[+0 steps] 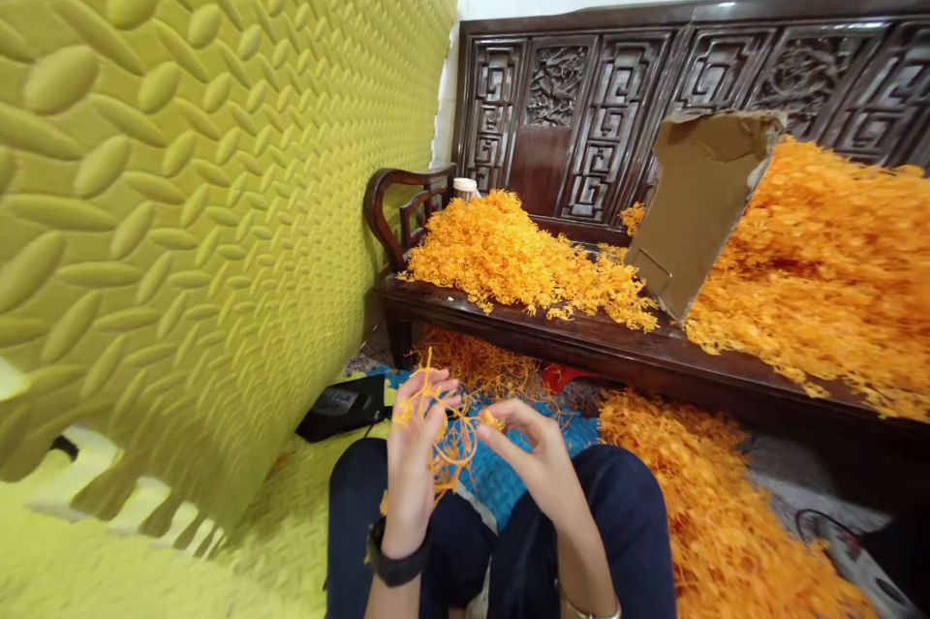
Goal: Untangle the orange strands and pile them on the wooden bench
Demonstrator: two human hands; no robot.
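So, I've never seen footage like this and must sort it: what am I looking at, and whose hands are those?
This is one picture from a camera worn on a person's head, looking down at their own hands. The left hand and right hand hold a tangle of orange strands above the lap. Ahead, a dark carved bench carries orange heaps and a leaning cardboard sheet. Another orange pile lies on the floor, and patterned yellow-green foam stands at left.
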